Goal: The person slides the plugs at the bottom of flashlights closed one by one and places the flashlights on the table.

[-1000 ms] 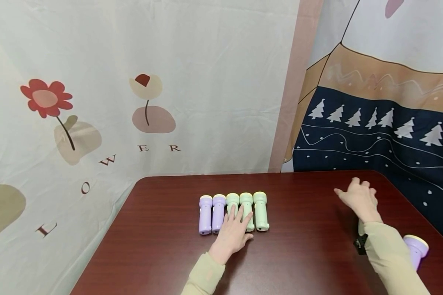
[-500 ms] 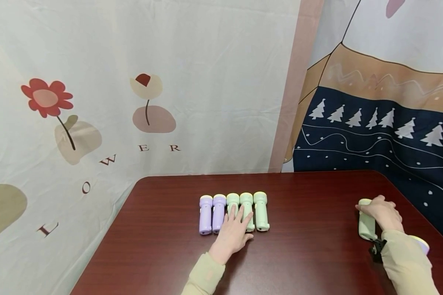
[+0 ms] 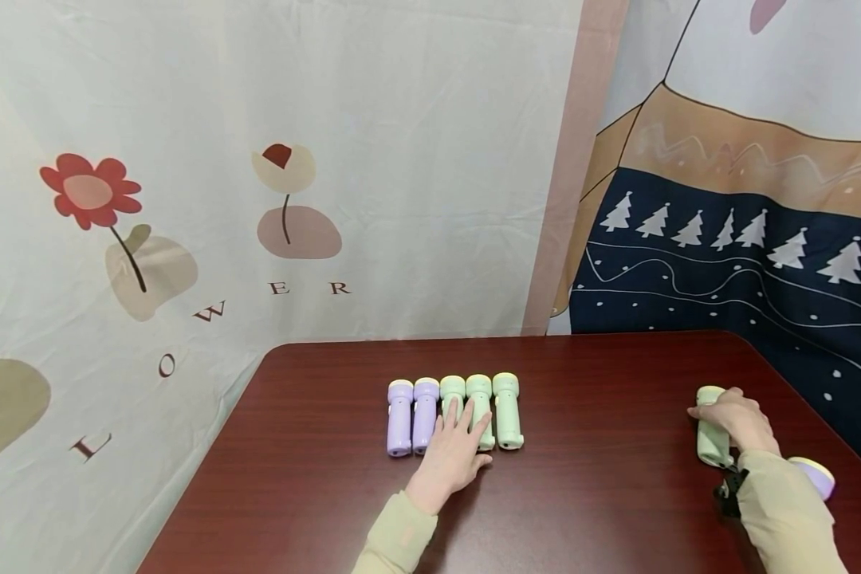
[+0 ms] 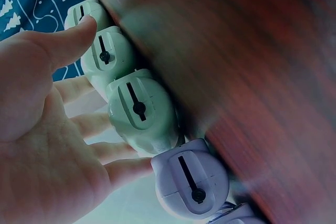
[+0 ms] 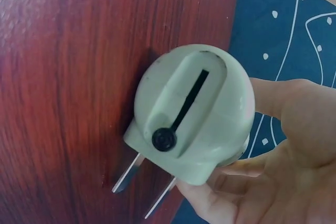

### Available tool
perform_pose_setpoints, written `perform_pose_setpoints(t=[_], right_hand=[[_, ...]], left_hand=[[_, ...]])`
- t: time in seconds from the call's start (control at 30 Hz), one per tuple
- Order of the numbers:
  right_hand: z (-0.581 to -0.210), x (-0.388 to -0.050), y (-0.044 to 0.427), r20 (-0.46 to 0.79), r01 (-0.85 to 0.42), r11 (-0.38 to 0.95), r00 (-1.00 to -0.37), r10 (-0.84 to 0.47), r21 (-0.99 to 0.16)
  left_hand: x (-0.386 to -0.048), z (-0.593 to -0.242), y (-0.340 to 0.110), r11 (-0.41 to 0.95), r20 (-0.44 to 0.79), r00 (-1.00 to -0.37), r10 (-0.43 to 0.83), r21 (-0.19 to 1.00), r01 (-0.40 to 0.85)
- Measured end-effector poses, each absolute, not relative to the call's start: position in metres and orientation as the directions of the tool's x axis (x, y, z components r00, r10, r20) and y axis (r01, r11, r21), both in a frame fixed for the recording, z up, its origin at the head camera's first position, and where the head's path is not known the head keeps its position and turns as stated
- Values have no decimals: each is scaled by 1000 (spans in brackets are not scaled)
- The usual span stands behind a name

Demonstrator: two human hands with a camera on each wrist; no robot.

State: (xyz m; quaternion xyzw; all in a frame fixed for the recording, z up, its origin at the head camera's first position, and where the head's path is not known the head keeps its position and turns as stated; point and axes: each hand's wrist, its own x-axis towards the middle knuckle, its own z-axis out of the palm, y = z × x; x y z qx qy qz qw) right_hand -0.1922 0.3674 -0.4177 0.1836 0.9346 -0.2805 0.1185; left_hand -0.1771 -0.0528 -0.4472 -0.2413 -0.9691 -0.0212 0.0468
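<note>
In the head view, a row of flashlights lies side by side: a purple one (image 3: 399,418) at the left end, another purple one (image 3: 425,414), then green ones up to a green flashlight (image 3: 507,410) at the right end. My left hand (image 3: 450,461) rests on the middle of this row, fingers spread and straight. My right hand (image 3: 741,418) grips a separate green flashlight (image 3: 713,438) near the table's right side, thumb and fingers around its body. In the right wrist view, two metal prongs (image 5: 160,198) stick out from that flashlight's end (image 5: 197,114).
Another purple flashlight (image 3: 816,477) lies partly hidden behind my right sleeve (image 3: 789,510). The dark red table (image 3: 603,478) ends in rounded corners at the back. Printed cloths (image 3: 430,167) hang behind it and along the right.
My right hand was reaching out with nothing in it near the back right. It has drawn back rightward and taken hold of the separate green flashlight. The left hand stays put.
</note>
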Motion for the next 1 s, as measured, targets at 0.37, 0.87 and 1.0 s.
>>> perform_pose_setpoints(t=[0.37,0.87,1.0], right_hand=[[-418,-192,367,-318,412,762,-905,282,-500],[-414,-194,363,-291,407,769,-910,295,-494],[-412,-196,361,-291,405,772,-911,293,-490]], left_hand=[[-176,-447,-52,887,94,-883,459,11,462],[-177,-447,-53,881,101,-877,470,5,473],[-178,-448,-53,881,105,-876,471,5,474]])
